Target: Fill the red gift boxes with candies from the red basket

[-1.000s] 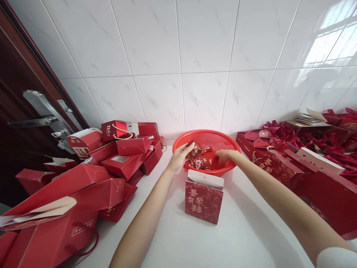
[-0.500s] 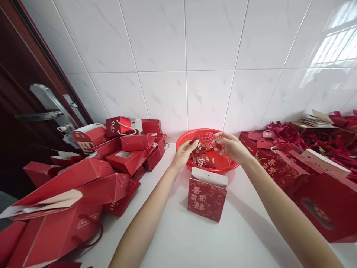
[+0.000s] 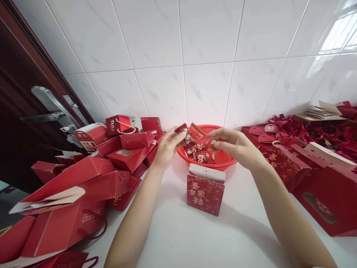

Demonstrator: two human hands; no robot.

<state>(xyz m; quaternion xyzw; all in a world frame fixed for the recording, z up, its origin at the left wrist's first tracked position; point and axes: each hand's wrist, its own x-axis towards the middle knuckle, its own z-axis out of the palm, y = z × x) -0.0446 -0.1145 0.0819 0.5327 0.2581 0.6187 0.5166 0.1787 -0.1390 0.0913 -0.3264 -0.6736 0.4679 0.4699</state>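
My left hand [image 3: 167, 146] grips a dark red wrapped packet [image 3: 186, 136] between thumb and fingers, over the left rim of a red plastic basket [image 3: 223, 163]. Above the basket's right side, my right hand [image 3: 231, 145] is pinched around a small wrapped piece [image 3: 213, 142], mostly hidden by the fingers. A brighter red packet with a gold edge [image 3: 198, 132] shows between the hands; whether either one touches it I cannot tell. Several red wrapped sweets [image 3: 204, 156] lie in the basket. In front stands a red gift box [image 3: 205, 195] with gold characters, its white-lined top open.
Red boxes [image 3: 92, 186] are heaped at the left, beside a dark door with a metal handle [image 3: 52, 111]. At the right stand more red boxes [image 3: 323, 204], a stack of cards [image 3: 320, 111] and dark red ribbons [image 3: 295, 130]. A white tiled wall [image 3: 206, 89] rises behind.
My left hand has lifted its packet up and left. My right hand has closed from loosely spread fingers into a pinch. The gold-edged packet now shows higher between them. The view has shifted slightly.
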